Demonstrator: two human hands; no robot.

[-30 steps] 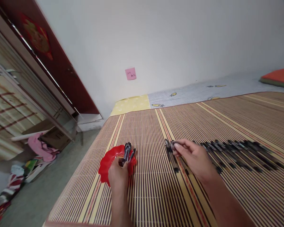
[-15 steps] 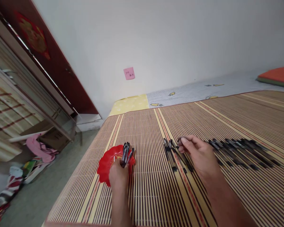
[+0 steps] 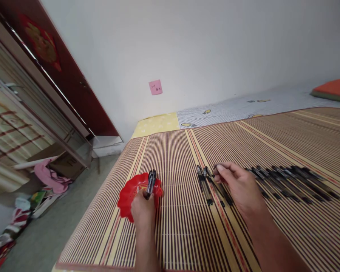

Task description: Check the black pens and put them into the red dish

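My left hand (image 3: 143, 209) is closed around a small bundle of black pens (image 3: 151, 181), their capped ends pointing away from me. It is over a red scalloped plate (image 3: 126, 198). My right hand (image 3: 238, 185) is in a pinch, thumb against the curled index finger. Something dark shows at its fingertips, too small to make out. Just left of it and partly under it, several pens (image 3: 205, 187) lie on the striped mat (image 3: 178, 226). A longer row of dark pens (image 3: 291, 183) lies to the right, its near end partly hidden by my right hand.
The mat's left edge drops to a grey floor (image 3: 82, 204) with a cardboard box (image 3: 69, 166) and a pink cloth (image 3: 52, 177). Behind the mat is a white wall with a pink note (image 3: 155, 87). An orange folded item (image 3: 334, 87) sits far right.
The pens in my left hand have drawn together; one that splayed out to the right now sits against the bundle. My right hand holds its pinch almost unmoved. The view has shifted slightly.
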